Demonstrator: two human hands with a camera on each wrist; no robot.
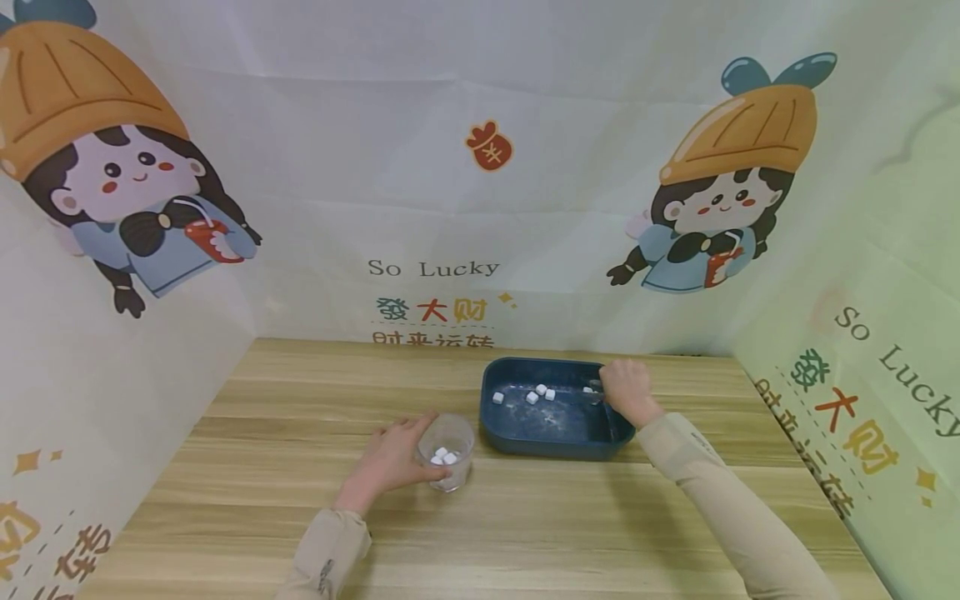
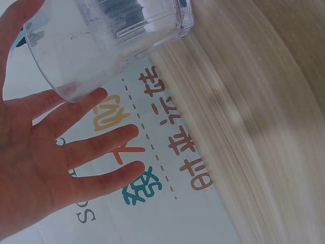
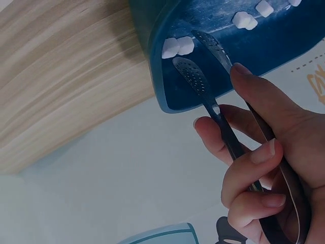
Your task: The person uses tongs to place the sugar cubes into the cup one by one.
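A clear plastic cup (image 1: 450, 433) with several white cubes (image 1: 442, 457) inside stands on the table. My left hand (image 1: 393, 457) is spread around the cup's left side; in the left wrist view its thumb and a fingertip touch the cup (image 2: 81, 56), and the other fingers (image 2: 101, 145) stretch out straight. My right hand (image 1: 630, 390) holds metal tongs (image 3: 233, 145) with perforated tips, its fingers curled round the arms. The tips are apart, inside the blue tray (image 1: 555, 450), near two white cubes (image 3: 177, 47) in its corner. More white cubes (image 1: 542, 390) lie in the tray.
The wooden table (image 1: 285, 417) carries the cup on the left and the tray beside it on the right. A printed cloth (image 1: 562, 250) with cartoon figures and lettering hangs behind and along both sides of the table.
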